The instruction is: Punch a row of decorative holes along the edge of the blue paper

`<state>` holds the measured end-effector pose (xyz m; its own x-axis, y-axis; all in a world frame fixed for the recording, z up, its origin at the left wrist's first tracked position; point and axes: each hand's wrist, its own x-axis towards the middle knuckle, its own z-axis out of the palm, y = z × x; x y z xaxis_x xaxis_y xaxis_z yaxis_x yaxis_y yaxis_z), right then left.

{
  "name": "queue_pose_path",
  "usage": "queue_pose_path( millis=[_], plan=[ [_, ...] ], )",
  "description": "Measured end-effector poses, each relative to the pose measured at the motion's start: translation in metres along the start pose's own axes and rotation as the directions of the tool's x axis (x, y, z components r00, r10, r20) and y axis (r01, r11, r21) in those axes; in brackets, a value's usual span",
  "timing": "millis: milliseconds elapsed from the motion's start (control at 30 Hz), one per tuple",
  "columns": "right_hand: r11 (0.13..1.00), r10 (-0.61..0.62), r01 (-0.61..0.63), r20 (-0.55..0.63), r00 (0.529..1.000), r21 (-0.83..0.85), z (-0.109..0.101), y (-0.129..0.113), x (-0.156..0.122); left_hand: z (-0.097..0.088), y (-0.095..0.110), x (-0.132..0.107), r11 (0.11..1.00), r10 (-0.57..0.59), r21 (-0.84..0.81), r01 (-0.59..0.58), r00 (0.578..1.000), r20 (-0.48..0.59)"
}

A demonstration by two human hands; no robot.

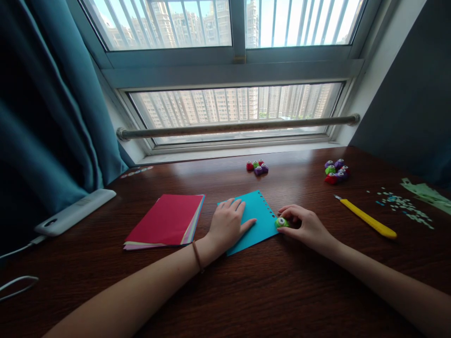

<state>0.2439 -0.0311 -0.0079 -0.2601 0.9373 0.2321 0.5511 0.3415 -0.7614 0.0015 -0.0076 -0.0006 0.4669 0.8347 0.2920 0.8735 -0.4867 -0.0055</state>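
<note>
A teal sheet of paper [259,213] lies on the dark wooden table [246,291], with a row of small punched holes along its right edge. My left hand [227,225] rests flat on the sheet, fingers spread, pinning it down. My right hand [305,225] is closed around a small green paper punch [281,222] that sits at the sheet's lower right edge.
A stack of coloured paper [167,219] with a red top sheet lies to the left. A yellow craft knife [368,218] lies to the right, near paper scraps [405,206]. Two clusters of small punches [257,167] [336,171] stand further back. A white device [73,211] with a cable is at far left.
</note>
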Motion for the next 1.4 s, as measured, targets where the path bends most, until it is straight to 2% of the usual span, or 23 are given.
queue_pose_path(
  millis=[600, 867, 967, 1100, 1167, 1400],
  plan=[
    [1.0, -0.006, 0.006, -0.002, 1.0, 0.005, -0.001, 0.001, 0.0, 0.001, 0.0, -0.002, 0.999, 0.019, -0.034, -0.018, 1.0, 0.025],
    [0.999, -0.003, 0.0, 0.045, 0.999, 0.049, -0.004, -0.003, 0.001, 0.0, 0.002, -0.002, 0.998, 0.006, -0.067, -0.003, 0.999, 0.043],
    [0.992, 0.026, -0.041, 0.122, 0.992, 0.122, -0.01, 0.0, 0.005, 0.0, 0.002, -0.003, 0.997, 0.003, -0.078, 0.001, 0.999, 0.046],
    [0.929, 0.069, -0.167, 0.29, 0.955, 0.329, -0.02, 0.007, 0.011, 0.002, 0.002, -0.003, 0.996, 0.002, -0.084, 0.002, 0.998, 0.056],
    [0.906, 0.084, -0.2, 0.305, 0.949, 0.372, -0.023, 0.009, 0.013, 0.002, 0.002, -0.003, 0.996, 0.003, -0.085, 0.002, 0.998, 0.062],
    [0.913, 0.098, -0.203, 0.293, 0.951, 0.353, -0.021, 0.011, 0.012, 0.001, 0.002, -0.003, 0.996, 0.003, -0.088, 0.003, 0.998, 0.063]
  ],
)
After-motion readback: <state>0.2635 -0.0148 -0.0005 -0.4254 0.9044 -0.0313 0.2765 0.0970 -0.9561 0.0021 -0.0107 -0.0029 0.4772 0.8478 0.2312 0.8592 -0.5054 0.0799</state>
